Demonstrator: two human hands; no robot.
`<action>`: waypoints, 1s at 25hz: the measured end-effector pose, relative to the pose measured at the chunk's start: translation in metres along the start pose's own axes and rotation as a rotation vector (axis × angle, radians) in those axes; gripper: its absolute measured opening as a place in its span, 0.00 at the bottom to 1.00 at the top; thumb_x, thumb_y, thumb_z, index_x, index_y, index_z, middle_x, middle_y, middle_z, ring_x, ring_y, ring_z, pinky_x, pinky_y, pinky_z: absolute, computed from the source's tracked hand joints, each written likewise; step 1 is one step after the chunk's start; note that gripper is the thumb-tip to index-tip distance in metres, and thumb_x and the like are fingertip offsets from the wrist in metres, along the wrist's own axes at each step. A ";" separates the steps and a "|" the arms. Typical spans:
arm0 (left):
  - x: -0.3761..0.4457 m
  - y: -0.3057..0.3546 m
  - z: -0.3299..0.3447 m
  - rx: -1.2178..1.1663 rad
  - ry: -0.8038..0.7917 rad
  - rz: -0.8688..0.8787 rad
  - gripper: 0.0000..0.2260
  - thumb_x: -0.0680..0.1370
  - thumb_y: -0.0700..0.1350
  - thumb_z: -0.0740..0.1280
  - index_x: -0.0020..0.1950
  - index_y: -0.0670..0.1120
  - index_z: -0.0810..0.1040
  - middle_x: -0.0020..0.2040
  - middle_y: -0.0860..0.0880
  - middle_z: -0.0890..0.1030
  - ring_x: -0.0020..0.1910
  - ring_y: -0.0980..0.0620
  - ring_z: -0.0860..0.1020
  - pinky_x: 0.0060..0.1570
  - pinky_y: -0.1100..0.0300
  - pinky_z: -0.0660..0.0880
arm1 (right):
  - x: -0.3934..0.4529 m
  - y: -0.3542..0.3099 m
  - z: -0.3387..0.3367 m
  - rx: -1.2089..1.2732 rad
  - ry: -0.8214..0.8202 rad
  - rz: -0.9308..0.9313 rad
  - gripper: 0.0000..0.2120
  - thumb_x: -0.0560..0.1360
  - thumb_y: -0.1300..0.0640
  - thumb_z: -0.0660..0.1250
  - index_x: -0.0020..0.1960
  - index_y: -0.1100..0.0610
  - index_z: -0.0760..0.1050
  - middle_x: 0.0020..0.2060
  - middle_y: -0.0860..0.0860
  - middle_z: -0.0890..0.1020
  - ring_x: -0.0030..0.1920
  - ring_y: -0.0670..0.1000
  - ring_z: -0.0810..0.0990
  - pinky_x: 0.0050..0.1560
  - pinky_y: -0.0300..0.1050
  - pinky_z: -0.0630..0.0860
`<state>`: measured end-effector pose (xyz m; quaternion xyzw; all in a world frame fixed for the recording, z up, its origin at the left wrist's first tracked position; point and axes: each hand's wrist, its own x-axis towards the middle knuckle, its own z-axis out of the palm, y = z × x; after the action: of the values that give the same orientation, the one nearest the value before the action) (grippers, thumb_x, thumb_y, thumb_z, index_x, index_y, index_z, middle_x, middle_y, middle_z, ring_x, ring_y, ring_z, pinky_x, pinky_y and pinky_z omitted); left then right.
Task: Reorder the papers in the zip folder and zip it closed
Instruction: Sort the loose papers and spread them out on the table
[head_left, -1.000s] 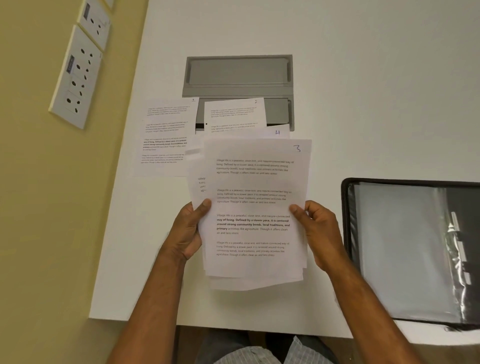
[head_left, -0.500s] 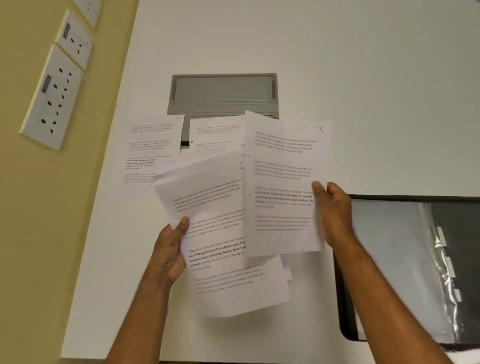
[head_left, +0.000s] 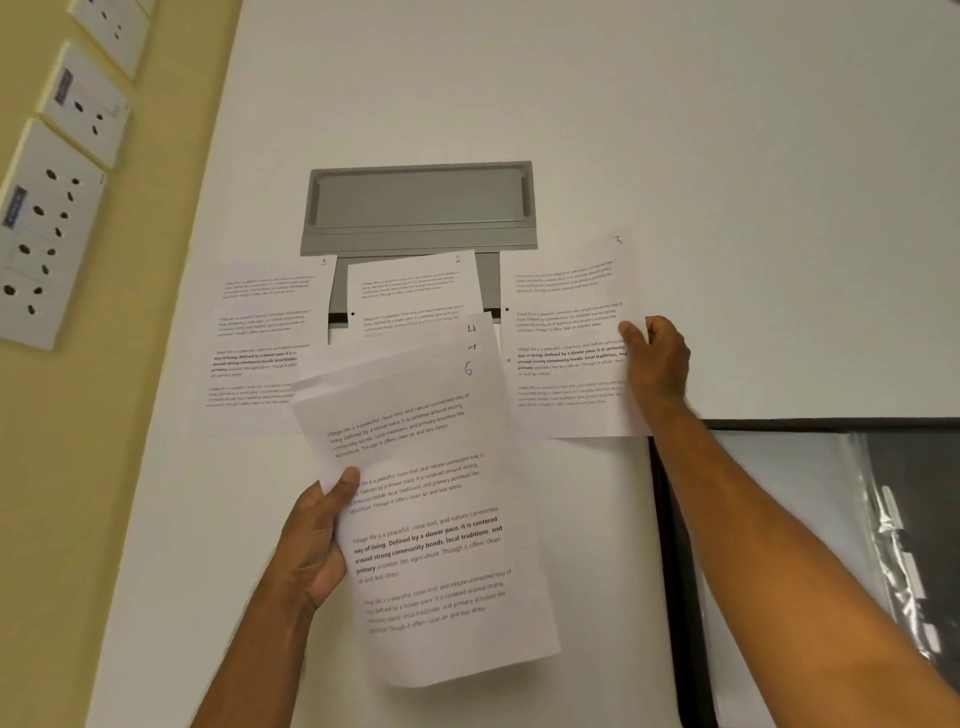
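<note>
Left hand (head_left: 317, 540) grips fanned paper stack (head_left: 436, 525), thumb on top sheet marked 6. Right hand (head_left: 657, 364) pinches right edge of sheet 3 (head_left: 566, 343) over white counter (head_left: 675, 130). Sheets 1 (head_left: 265, 338) and 2 (head_left: 410, 291) lie flat beyond. Open black zip folder (head_left: 675, 571), glossy plastic sleeves, near right forearm.

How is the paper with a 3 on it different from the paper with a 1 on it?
The white printed sheet marked 3 is held in the grip of the right hand; the white printed sheet marked 1 lies flat on the white table, untouched. Sheet 3 is fully visible; sheet 1 is partly covered by the stack of papers in the left hand. Both carry the same kind of printed paragraphs.
</note>
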<state>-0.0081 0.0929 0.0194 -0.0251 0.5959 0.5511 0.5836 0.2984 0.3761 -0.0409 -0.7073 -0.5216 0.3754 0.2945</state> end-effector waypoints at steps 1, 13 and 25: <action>0.001 0.001 0.001 0.003 0.004 -0.006 0.18 0.80 0.43 0.65 0.69 0.41 0.77 0.64 0.38 0.82 0.61 0.40 0.82 0.61 0.41 0.77 | 0.003 0.003 0.003 -0.016 0.010 -0.003 0.11 0.82 0.51 0.67 0.49 0.58 0.75 0.44 0.49 0.82 0.44 0.54 0.81 0.47 0.53 0.80; -0.003 0.004 0.026 0.049 -0.042 -0.011 0.17 0.79 0.44 0.66 0.67 0.41 0.78 0.63 0.38 0.82 0.61 0.40 0.82 0.60 0.42 0.79 | -0.024 0.003 0.001 -0.075 -0.011 0.002 0.22 0.79 0.53 0.71 0.71 0.56 0.72 0.69 0.55 0.72 0.67 0.56 0.74 0.69 0.51 0.73; -0.037 0.027 0.047 0.139 -0.132 0.074 0.15 0.81 0.44 0.66 0.67 0.42 0.78 0.62 0.40 0.83 0.61 0.40 0.82 0.62 0.42 0.79 | -0.238 -0.067 -0.041 0.242 -0.183 0.062 0.10 0.77 0.48 0.75 0.54 0.48 0.76 0.47 0.44 0.83 0.43 0.43 0.82 0.44 0.43 0.81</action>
<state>0.0171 0.1129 0.0763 0.0739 0.5933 0.5301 0.6013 0.2565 0.1662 0.0888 -0.6452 -0.4753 0.5073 0.3170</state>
